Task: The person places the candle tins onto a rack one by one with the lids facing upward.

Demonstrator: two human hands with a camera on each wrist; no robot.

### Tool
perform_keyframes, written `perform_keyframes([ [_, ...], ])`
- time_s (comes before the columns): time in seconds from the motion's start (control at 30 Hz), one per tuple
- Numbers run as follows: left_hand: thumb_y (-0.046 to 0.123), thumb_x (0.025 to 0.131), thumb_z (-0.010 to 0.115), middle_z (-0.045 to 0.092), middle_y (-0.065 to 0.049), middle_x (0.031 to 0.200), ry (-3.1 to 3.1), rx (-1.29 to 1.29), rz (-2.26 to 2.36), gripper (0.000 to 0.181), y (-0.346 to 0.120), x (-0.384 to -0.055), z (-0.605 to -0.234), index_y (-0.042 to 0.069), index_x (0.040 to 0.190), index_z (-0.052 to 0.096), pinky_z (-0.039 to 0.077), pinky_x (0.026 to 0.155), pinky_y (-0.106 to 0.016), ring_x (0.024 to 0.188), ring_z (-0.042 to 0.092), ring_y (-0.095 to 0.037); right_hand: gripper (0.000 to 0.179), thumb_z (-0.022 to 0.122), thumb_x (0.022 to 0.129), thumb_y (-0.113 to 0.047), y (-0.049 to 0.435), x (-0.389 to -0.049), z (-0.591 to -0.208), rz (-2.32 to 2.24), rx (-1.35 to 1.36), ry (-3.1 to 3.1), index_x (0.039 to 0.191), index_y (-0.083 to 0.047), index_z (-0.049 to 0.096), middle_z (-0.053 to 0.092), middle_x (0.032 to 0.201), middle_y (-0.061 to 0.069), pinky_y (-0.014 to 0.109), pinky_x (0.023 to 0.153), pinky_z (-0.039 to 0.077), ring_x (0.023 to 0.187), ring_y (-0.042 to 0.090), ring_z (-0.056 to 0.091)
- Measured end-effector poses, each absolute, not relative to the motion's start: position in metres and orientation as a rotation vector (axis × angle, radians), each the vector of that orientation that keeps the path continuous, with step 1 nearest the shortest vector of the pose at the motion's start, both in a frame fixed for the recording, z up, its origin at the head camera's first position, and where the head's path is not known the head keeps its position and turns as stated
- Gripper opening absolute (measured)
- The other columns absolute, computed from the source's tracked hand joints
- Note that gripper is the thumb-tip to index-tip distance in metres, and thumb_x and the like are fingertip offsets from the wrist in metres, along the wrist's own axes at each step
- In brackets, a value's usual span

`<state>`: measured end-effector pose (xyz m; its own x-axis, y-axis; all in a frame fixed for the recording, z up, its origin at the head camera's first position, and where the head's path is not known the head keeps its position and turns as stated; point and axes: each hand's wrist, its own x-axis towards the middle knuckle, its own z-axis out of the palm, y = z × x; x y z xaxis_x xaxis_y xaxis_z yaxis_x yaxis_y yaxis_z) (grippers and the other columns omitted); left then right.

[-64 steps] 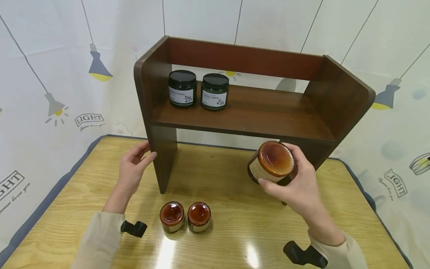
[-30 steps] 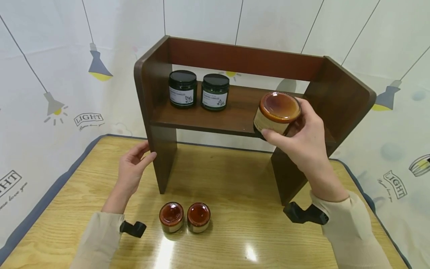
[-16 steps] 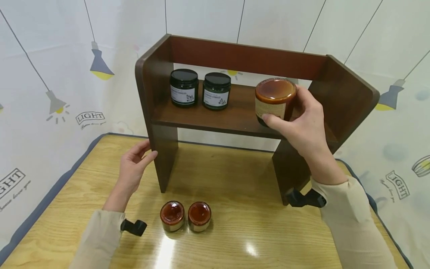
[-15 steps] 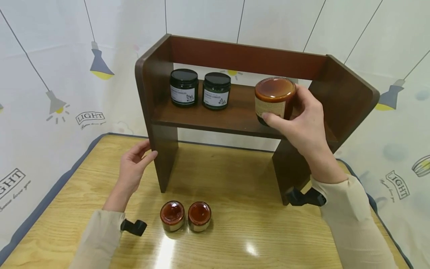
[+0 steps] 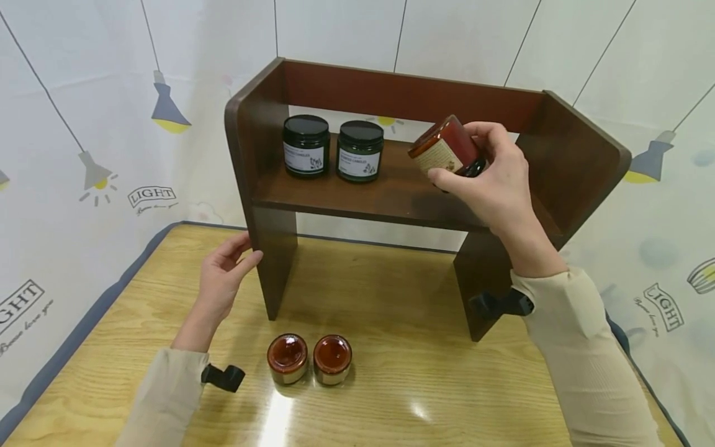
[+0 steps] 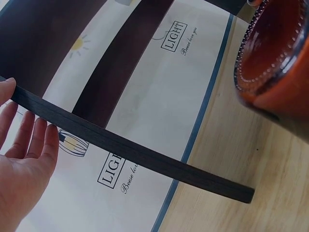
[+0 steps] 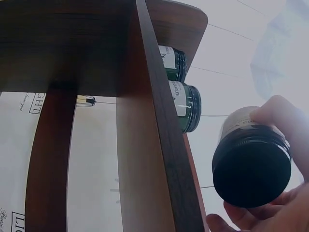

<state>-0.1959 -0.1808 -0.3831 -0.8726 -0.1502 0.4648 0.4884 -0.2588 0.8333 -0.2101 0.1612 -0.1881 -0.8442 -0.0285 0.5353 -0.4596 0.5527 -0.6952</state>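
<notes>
My right hand (image 5: 499,180) grips an amber candle jar (image 5: 441,151) above the right part of the dark wooden shelf (image 5: 391,202). The jar is tilted, its glass base turned up to the left. Its black lid (image 7: 251,166) faces the right wrist camera. My left hand (image 5: 219,276) holds the front edge of the shelf's left side panel (image 6: 130,147) between thumb and fingers. Two dark green candle jars (image 5: 306,146) (image 5: 360,151) with black lids stand upright on the shelf's left part.
Two amber jars (image 5: 287,358) (image 5: 332,359) stand base up on the wooden table (image 5: 402,298), in front of the shelf's left panel. One amber jar (image 6: 280,63) looms close in the left wrist view. A printed cloth (image 5: 112,124) hangs behind.
My right hand has raised the amber jar from below the shelf board to above it, then tilted it so its base turns left. The left hand stays at the side panel.
</notes>
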Motion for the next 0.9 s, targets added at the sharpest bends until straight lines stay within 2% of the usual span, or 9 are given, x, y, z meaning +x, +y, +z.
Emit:
perform_keyframes([
  [0.1,-0.021,0.082,0.055,0.067,0.004,0.1,-1.595,-0.409,-2.172,0.044,-0.181,-0.195,-0.383,0.013,0.106,0.07,0.05,0.08,-0.019,0.097,0.059,-0.01,0.054,0.078,0.072,-0.018,0.16,-0.213,-0.188,1.239,0.39,-2.307,0.116,-0.008,0.048,0.058,0.104,0.006,0.021,0.075,0.04,0.09,0.012,0.05],
  [0.33,-0.021,0.082,0.055,0.067,0.004,0.1,-1.587,-0.419,-2.179,0.044,-0.182,-0.194,-0.383,0.013,0.106,0.07,0.049,0.08,-0.019,0.097,0.06,-0.01,0.053,0.077,0.073,-0.02,0.159,-0.217,-0.185,1.222,0.382,-2.294,0.118,-0.007,0.053,0.057,0.105,0.005,0.016,0.068,0.046,0.08,0.016,0.054],
  [0.63,-0.02,0.082,0.056,0.067,0.004,0.1,-1.583,-0.434,-2.177,0.043,-0.182,-0.194,-0.384,0.012,0.107,0.07,0.049,0.08,-0.019,0.097,0.06,-0.01,0.055,0.078,0.071,-0.02,0.151,-0.226,-0.188,1.268,0.41,-2.217,0.116,-0.006,0.05,0.052,0.102,0.001,0.02,0.074,0.041,0.093,0.01,0.046],
  [0.9,-0.02,0.082,0.056,0.067,0.003,0.1,-1.585,-0.426,-2.174,0.042,-0.182,-0.194,-0.383,0.011,0.107,0.07,0.049,0.08,-0.018,0.096,0.06,-0.011,0.054,0.08,0.069,-0.018,0.142,-0.233,-0.189,1.349,0.406,-2.198,0.115,-0.005,0.054,0.055,0.104,0.004,0.02,0.073,0.042,0.093,0.012,0.049],
])
